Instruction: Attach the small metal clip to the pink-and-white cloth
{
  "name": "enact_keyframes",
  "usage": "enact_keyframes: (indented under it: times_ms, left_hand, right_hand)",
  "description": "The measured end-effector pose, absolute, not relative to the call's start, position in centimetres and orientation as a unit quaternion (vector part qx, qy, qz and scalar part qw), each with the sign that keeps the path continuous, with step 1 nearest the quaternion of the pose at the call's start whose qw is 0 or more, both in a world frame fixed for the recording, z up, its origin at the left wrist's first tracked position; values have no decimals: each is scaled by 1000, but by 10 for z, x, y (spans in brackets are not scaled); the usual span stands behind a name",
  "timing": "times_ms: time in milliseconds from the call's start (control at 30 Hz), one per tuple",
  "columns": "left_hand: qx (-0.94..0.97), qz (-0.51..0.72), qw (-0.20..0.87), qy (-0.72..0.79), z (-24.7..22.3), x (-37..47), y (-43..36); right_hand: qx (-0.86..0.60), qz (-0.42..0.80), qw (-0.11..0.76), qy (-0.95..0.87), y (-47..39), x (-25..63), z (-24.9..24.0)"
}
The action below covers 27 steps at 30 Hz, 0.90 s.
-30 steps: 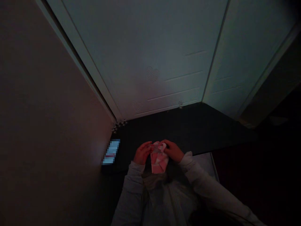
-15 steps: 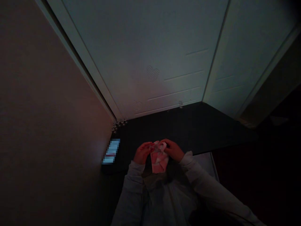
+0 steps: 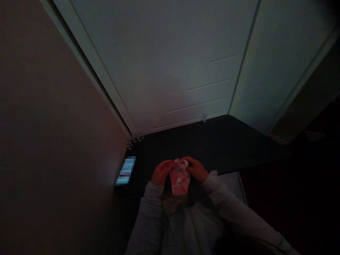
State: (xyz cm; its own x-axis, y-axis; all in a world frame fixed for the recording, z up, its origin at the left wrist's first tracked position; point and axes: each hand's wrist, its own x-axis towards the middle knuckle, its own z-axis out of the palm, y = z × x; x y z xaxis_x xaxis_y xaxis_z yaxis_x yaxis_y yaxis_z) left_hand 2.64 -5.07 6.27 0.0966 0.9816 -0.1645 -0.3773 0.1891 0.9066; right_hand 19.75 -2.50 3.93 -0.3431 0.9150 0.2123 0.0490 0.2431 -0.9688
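A pink and white cloth (image 3: 180, 184) hangs between my two hands, close to my body, its lower end folded to a blunt edge. My right hand (image 3: 197, 170) grips its upper right side with closed fingers. At the cloth's upper left, my left hand (image 3: 160, 173) pinches a small clear object (image 3: 174, 165) that looks like glass, lying against the fabric. Dim light hides its exact shape and part of the fingertips.
A dark table (image 3: 170, 147) stands against a white panel (image 3: 148, 63) with heart patterns. Several small clear glass-like pieces (image 3: 135, 139) cluster in its back left corner; a similar single piece (image 3: 204, 118) stands at the back edge. A lit, pixelated rectangle (image 3: 125, 171) lies at left.
The clear object and the cloth's top have shifted very slightly between my fingers. Both hands stay in nearly the same place.
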Motion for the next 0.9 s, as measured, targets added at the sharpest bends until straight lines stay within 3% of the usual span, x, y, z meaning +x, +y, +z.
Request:
enact_keyframes:
  times_ms: [900]
  left_hand:
    - [345, 518, 647, 440, 68, 28, -52]
  right_hand:
    - [-375, 495, 424, -659, -25, 198, 39]
